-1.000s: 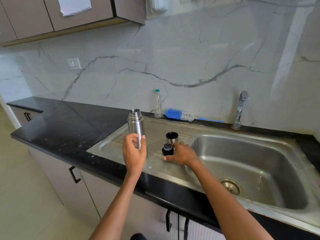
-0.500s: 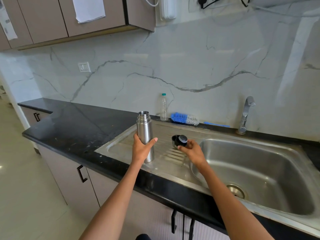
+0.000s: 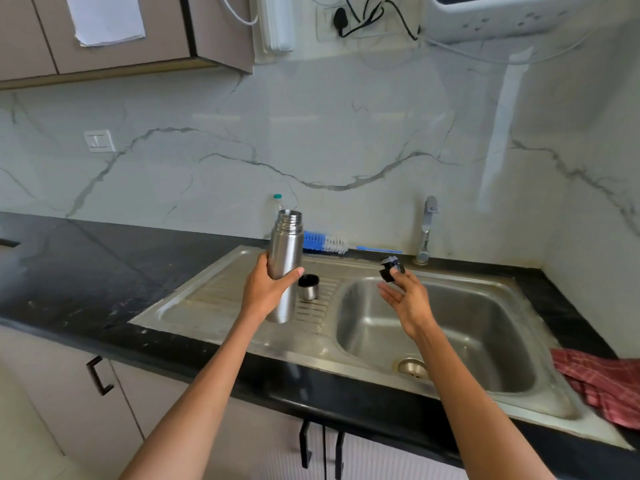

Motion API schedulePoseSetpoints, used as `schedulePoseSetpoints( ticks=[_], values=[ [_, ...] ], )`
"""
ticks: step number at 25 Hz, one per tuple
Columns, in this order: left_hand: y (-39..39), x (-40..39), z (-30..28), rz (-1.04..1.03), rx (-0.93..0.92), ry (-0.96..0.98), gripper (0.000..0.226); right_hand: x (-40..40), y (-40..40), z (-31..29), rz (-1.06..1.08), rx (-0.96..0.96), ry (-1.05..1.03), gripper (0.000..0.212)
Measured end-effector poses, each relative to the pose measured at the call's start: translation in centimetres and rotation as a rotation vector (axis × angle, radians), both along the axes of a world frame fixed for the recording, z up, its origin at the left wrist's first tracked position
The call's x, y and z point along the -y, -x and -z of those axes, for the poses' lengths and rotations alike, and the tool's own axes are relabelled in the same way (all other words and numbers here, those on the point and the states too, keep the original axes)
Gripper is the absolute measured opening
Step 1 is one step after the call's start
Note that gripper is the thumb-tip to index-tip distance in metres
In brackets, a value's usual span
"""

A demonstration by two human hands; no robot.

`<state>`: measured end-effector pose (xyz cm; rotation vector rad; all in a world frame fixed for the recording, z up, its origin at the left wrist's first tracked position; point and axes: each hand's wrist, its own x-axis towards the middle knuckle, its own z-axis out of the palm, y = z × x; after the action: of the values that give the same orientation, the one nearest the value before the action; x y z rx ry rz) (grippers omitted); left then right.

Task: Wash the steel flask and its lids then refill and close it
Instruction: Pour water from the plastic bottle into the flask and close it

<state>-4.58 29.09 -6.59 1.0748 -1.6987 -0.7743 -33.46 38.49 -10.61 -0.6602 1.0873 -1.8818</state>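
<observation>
1. The left hand [image 3: 265, 292] gripped the open steel flask [image 3: 284, 265] upright above the drainboard [image 3: 221, 299].
2. The right hand [image 3: 405, 299] pinched the black stopper [image 3: 390, 270] over the sink basin [image 3: 485, 341] — clear of its rim.
3. The cup lid [image 3: 308, 287] stood on the drainboard — just beside the flask.

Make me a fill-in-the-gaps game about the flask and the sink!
1. The left hand holds the steel ____, which has no lid on.
2. The right hand holds the small black ____ over the sink.
3. The steel cup stands on the ____ beside the basin.
4. The brush by the wall has blue and ____ bristles.

Missing words: flask; stopper; drainboard; white
</observation>
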Motion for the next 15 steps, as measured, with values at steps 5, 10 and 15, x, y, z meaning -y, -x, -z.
schedulePoseSetpoints(
  ticks=[5, 10, 15],
  values=[
    [6.4, -2.7, -0.6, 0.21, 0.12, 0.042, 0.066, -3.3, 5.3, -2.5, 0.155, -0.292, -0.128, 0.05],
    [11.1, -5.2, -0.6, 0.313, 0.132, 0.043, 0.07, -7.6, 9.6, -7.3, 0.093, -1.272, -0.679, 0.04],
    [13.1, -6.8, -0.1, 0.35, 0.156, 0.043, 0.075, -9.4, 10.0, -8.7, 0.164, -1.326, -0.646, 0.022]
  ],
)
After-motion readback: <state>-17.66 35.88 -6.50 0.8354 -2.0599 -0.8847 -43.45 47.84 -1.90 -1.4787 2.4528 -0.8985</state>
